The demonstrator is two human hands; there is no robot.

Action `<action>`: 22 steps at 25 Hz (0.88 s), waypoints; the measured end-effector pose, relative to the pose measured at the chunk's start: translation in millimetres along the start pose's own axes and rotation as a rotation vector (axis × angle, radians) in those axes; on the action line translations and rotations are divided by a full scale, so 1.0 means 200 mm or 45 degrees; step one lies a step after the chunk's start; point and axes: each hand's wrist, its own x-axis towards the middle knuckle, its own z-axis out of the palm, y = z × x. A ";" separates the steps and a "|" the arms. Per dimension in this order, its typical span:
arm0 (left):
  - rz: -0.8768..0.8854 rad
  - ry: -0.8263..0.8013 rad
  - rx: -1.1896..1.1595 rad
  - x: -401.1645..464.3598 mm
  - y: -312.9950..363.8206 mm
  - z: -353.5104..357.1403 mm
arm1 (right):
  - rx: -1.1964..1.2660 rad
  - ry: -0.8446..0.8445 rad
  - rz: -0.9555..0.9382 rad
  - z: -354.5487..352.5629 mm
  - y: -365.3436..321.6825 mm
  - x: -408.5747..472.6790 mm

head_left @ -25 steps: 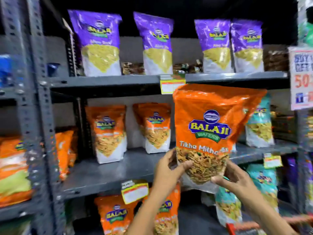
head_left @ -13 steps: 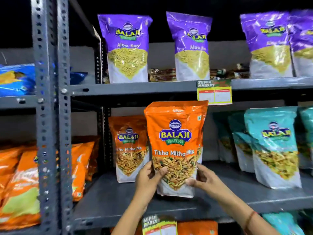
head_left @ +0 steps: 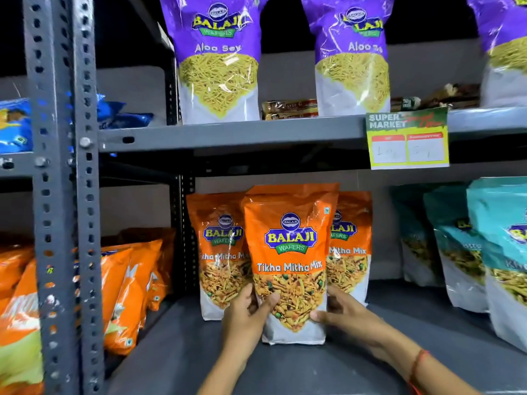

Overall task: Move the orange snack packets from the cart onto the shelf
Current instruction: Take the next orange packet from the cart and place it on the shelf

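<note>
An orange Tikha Mitha Mix packet (head_left: 288, 252) stands upright with its base on the grey middle shelf (head_left: 182, 349). My left hand (head_left: 245, 317) grips its lower left edge and my right hand (head_left: 342, 315) grips its lower right edge. Behind it stand two more orange packets, one to the left (head_left: 219, 246) and one to the right (head_left: 352, 246), both upright near the back wall. The cart is out of view.
Purple Aloo Sev packets (head_left: 218, 61) line the upper shelf above a price tag (head_left: 407, 141). Teal packets (head_left: 462, 258) stand to the right on the same shelf. A perforated grey upright (head_left: 62, 195) separates the left bay, where orange packets (head_left: 125, 295) lean.
Both hands carried the orange packet forward and down from mid-air onto the middle shelf, in front of the two standing orange packets. The view has come closer to the shelf.
</note>
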 end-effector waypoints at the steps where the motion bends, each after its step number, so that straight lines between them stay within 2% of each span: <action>1: -0.002 0.002 0.017 0.00 0.00 0.00 | 0.006 0.001 0.017 0.00 0.00 0.00; 7: 0.007 -0.030 0.079 -0.07 0.06 -0.03 | -0.018 0.022 0.043 0.01 -0.02 -0.05; 10: -0.024 -0.075 0.057 -0.14 0.08 -0.06 | -0.044 0.101 0.025 0.04 -0.05 -0.12; 13: 0.044 0.046 0.060 -0.24 0.17 -0.08 | -0.002 0.309 -0.060 0.07 -0.14 -0.25; 16: 0.100 0.099 -0.089 -0.37 0.31 -0.03 | 0.060 0.509 -0.199 0.12 -0.25 -0.44; 20: 0.171 -0.070 -0.348 -0.63 0.53 0.24 | 0.143 0.881 -0.327 0.17 -0.39 -0.87; 22: 0.170 -0.188 -0.516 -0.79 0.64 0.41 | 0.156 0.966 -0.340 0.16 -0.43 -1.11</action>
